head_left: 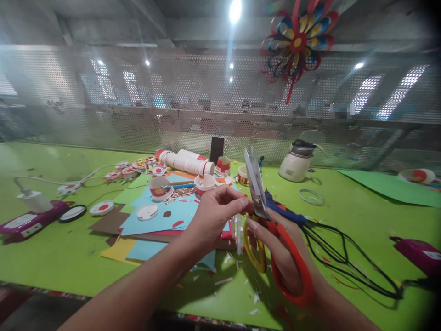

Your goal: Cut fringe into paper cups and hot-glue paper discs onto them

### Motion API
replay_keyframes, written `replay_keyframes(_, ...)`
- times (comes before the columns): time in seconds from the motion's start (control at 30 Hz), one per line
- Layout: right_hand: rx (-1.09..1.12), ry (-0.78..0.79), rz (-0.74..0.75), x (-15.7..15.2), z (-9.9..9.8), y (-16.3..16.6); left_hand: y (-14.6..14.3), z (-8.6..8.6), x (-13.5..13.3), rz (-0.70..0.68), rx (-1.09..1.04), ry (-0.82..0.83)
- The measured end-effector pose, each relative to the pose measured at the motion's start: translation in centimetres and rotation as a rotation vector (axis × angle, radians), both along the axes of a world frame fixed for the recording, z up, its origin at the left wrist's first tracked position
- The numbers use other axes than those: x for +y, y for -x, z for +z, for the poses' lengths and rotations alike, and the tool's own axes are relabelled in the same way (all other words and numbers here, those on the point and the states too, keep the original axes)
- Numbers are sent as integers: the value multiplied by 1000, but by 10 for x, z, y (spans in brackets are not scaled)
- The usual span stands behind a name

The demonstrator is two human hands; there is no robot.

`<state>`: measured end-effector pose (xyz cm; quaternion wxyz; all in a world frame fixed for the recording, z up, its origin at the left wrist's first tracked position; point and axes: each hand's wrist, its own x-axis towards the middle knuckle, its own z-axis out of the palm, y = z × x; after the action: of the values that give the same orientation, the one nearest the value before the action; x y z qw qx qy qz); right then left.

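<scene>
My right hand (284, 250) grips a pair of scissors (257, 186) by its orange and yellow handles, the blades pointing up and slightly apart. Close beside the blades, my left hand (215, 209) is closed, thumb against fingers, on a small red piece (248, 208), probably paper, mostly covered by the fingertips. Behind my right hand lies a blue glue gun (285, 211) with a black cable. Under and beyond my left hand are sheets of blue paper (138, 223), with a cut paper cup (205, 184) and a white disc (147, 212) on them.
Stacked paper cups (186, 162) lie at the back, near decorated discs (129, 172). A purple power strip (31, 225) with a white plug sits left. On the right are a white kettle (295, 163), a clear ring (311, 197) and green paper (389, 186). Paper scraps litter the green table.
</scene>
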<state>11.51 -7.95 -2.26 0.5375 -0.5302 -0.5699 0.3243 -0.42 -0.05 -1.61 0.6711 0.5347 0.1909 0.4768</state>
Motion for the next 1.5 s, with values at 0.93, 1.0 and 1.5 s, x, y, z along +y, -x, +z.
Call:
replay_keyframes(0.93,-39,50,-2,3,-10,3,8,9,20,255,-279,121)
replay_keyframes(1.0,-78,36,1,4,-12,3,9,11,20,269,-273,109)
replay_keyframes(1.5,-210,-29,-31,5,-19,10,9,10,17,346,-173,78)
